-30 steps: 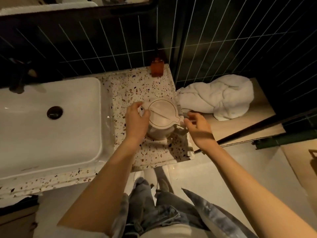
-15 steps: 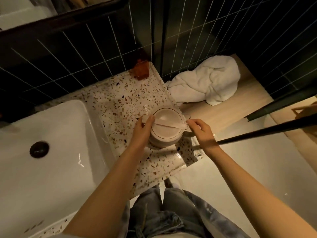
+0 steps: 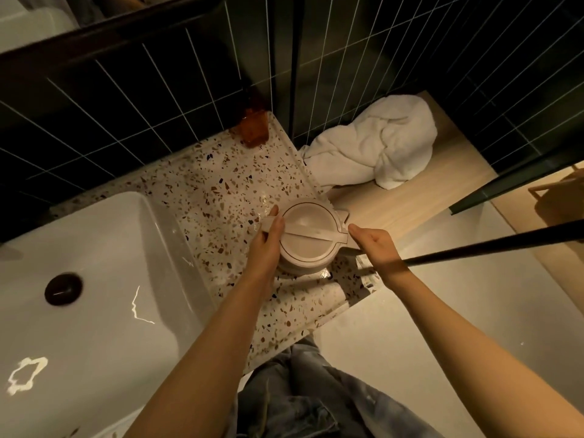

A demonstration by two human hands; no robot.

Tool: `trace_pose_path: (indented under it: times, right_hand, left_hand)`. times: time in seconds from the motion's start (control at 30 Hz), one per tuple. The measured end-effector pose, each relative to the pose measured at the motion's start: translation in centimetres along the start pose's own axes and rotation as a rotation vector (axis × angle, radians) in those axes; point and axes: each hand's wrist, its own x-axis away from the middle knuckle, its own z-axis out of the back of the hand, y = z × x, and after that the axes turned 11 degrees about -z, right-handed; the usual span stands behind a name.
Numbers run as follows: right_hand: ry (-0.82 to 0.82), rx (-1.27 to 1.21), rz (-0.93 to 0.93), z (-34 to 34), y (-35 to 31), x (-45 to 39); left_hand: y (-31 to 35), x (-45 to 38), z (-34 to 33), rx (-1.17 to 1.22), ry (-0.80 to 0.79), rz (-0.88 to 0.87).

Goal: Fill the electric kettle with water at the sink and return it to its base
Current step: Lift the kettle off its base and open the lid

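Head view: the kettle is seen from straight above, so its lid covers most of the body and any base beneath it is hidden; whether it stands on a base cannot be told. The tap is out of frame, and the sink is cut off at the left and bottom edges, with only its dark drain showing. The light is dim and the top of the frame is hard to make out.

Both forearms reach forward from the bottom of the frame. The left hand lies against the kettle's left side, thumb up by the lid's rim, fingers curled round the wall out of sight; its grip looks closed on the kettle. The right hand is at the kettle's right side, by the handle end of the lid, fingers bent under and hidden; whether its grip is closed on the handle cannot be told.

The kettle stands on the speckled counter, right of the sink and near the counter's right edge, between the two hands. An amber bottle stands at the counter's back corner, and a white towel lies crumpled on a wooden ledge beyond.
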Motion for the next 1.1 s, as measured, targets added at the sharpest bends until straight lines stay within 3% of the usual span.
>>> trace_pose_path:
  times: [0.23, 0.6, 0.8, 1.1]
  right_hand:
    - [-0.015, -0.018, -0.05, 0.2, -0.7, -0.1]
    - [-0.154, -0.179, 0.106, 0.2, -5.2, 3.4]
    - [-0.316, -0.148, 0.173, -1.6, -6.9, 5.5]
    - [-0.541, -0.133, 0.253, -7.4, -6.5, 10.3]
  left_hand:
    - [0.9, 0.0, -0.6, 0.026, 0.068, 0.005]
    - [5.2, 3.8, 0.1, 0.136, 0.178, -0.132]
    - [6.9, 8.2, 3.1, 0.177, 0.299, -0.132]
    - [6.6, 15.0, 10.0, 0.238, 0.285, -0.26]
